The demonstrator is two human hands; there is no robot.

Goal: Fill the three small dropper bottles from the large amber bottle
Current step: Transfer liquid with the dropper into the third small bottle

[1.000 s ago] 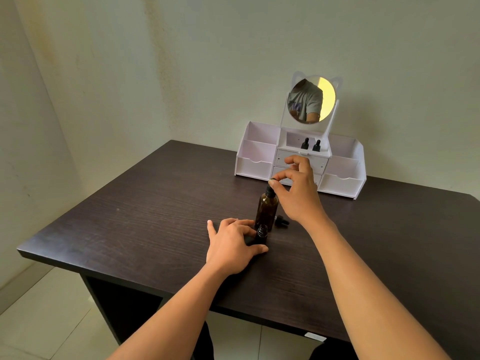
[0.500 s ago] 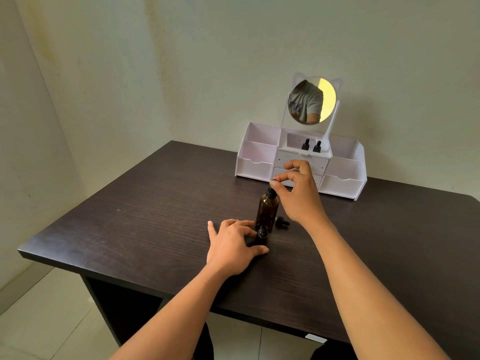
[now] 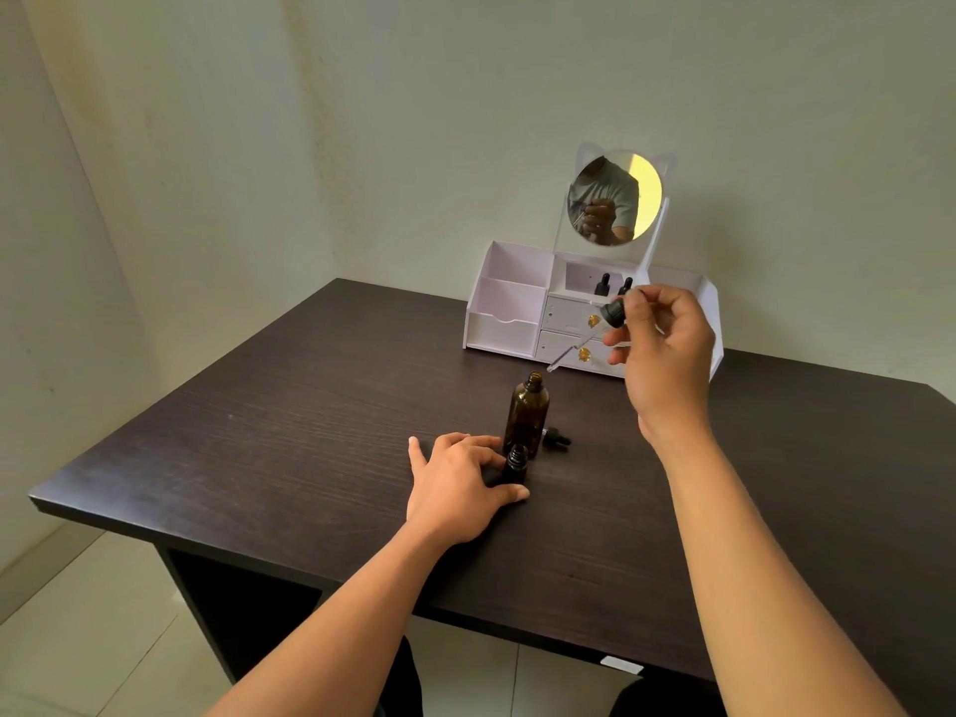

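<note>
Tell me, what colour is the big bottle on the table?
Dark amber brown; the big bottle shows best in the head view.

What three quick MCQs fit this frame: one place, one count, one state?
1. Where is the loose black cap? A) on the table, right of the large amber bottle; B) in a drawer; C) on the floor.
2. How many small dropper bottles stand in the white organizer? A) one; B) two; C) three.
3. The large amber bottle is: A) capped; B) open; C) tipped over.
Key: 1 A, the cap lies by the bottle's base. 2 B, two black-topped bottles stand in the middle compartment. 3 B, its neck is bare and the right hand holds a dropper aloft.
</note>
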